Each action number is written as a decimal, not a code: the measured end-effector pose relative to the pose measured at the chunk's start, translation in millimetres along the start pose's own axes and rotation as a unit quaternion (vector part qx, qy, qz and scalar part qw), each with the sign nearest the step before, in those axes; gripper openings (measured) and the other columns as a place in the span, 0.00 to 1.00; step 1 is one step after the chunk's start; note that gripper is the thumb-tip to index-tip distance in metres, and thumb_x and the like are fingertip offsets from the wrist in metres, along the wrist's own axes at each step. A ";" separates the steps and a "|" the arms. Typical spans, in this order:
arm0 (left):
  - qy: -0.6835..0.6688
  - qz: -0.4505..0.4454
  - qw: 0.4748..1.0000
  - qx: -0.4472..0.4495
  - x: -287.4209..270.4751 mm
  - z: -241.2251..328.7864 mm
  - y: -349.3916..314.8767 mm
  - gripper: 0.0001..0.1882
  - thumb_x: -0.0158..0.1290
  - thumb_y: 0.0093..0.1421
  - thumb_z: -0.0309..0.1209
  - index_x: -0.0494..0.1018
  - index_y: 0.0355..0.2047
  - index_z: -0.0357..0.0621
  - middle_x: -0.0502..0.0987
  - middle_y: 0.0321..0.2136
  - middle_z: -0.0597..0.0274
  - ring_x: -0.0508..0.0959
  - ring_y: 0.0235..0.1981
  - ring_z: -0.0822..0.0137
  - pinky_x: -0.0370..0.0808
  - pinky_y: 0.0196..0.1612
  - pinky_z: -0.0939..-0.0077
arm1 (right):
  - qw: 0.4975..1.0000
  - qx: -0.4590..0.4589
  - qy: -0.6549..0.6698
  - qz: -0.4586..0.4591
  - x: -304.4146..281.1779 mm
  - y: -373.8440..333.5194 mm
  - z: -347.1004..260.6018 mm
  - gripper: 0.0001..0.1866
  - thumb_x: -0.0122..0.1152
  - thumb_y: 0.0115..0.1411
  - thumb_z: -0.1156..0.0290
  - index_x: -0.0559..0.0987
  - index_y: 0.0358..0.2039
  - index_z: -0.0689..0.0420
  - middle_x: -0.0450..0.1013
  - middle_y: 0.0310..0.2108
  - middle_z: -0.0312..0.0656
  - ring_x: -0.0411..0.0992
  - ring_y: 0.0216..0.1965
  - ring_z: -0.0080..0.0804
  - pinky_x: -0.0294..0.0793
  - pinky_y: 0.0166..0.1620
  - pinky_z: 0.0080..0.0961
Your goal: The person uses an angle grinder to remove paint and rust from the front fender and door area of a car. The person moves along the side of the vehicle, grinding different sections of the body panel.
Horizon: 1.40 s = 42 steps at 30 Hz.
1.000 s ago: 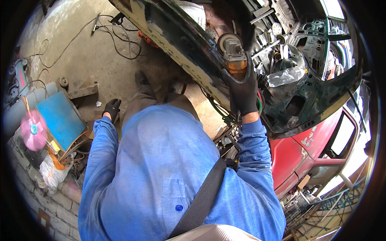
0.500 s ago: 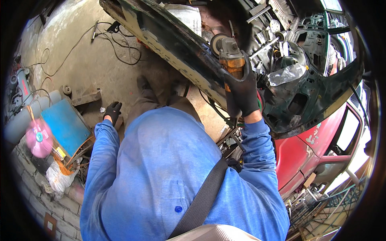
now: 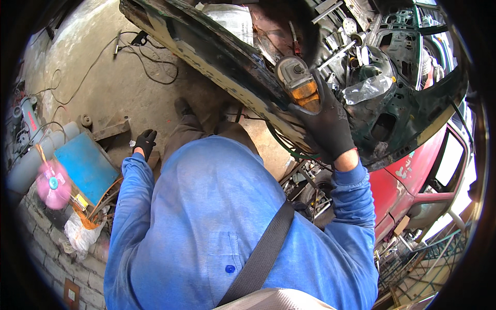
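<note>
My right hand [image 3: 330,121], in a black glove, is wrapped round an angle grinder [image 3: 306,93] with an orange and dark body. Its grey head and round guard or disc [image 3: 290,70] lie just over the inner edge of a long dark green car body panel [image 3: 222,59], which has bare, tan patches. Whether the disc touches the metal I cannot tell. Down at my left side, my left hand [image 3: 145,143], also black-gloved, hangs empty with its fingers partly spread, near a wooden or metal block [image 3: 111,129] on the floor.
A clear plastic bottle [image 3: 368,90] and loose tools lie inside the green car shell. A red car [image 3: 387,196] stands at the right. To the left are a blue box [image 3: 86,166], a pink fan [image 3: 53,183] and a grey cylinder [image 3: 39,155]. A cable [image 3: 150,72] trails across the floor.
My right hand and the grinder have shifted slightly nearer and to the right. The grinder has turned, its head now tilting left. My left hand stays where it was.
</note>
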<state>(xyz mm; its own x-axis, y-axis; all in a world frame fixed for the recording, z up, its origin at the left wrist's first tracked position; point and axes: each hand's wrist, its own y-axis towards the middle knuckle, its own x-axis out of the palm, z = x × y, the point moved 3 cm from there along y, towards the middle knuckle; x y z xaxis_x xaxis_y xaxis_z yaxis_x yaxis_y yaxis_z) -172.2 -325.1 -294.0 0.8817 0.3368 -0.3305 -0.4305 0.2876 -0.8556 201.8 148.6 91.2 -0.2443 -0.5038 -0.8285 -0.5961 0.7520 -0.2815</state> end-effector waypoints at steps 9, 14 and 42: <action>-0.030 -0.019 0.999 -0.001 20.6 5.7 9.6 0.32 0.61 0.73 0.50 0.77 0.68 0.41 0.86 0.52 0.55 0.86 0.37 0.65 0.79 0.38 0.68 | 0.969 0.059 -0.189 -0.147 -32.5 27.8 -14.3 0.59 0.67 0.66 0.34 0.52 0.82 0.59 0.74 0.64 0.72 0.78 0.60 0.75 0.78 0.63 0.57; -0.046 -0.018 0.999 -0.003 14.5 -0.5 18.4 0.30 0.60 0.73 0.51 0.78 0.67 0.46 0.87 0.49 0.60 0.85 0.34 0.66 0.77 0.35 0.69 | 0.963 0.059 -0.138 -0.225 -31.5 63.5 -21.4 0.53 0.67 0.65 0.32 0.64 0.76 0.59 0.80 0.56 0.69 0.82 0.57 0.66 0.79 0.62 0.50; 0.011 -0.035 0.999 0.022 -32.2 40.5 35.2 0.34 0.60 0.73 0.48 0.75 0.68 0.33 0.84 0.58 0.48 0.86 0.45 0.60 0.85 0.47 0.65 | 0.961 0.099 -0.137 -0.219 -49.6 63.5 -26.9 0.49 0.67 0.64 0.34 0.76 0.63 0.71 0.83 0.53 0.65 0.84 0.56 0.57 0.80 0.61 0.44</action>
<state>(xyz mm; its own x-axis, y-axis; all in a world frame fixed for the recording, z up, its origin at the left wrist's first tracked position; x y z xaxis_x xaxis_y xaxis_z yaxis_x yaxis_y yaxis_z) -223.7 -289.5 -297.3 0.9137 0.2950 -0.2796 -0.3756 0.3498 -0.8582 155.5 209.9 127.4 0.2232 -0.6811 -0.6973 -0.4315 0.5724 -0.6972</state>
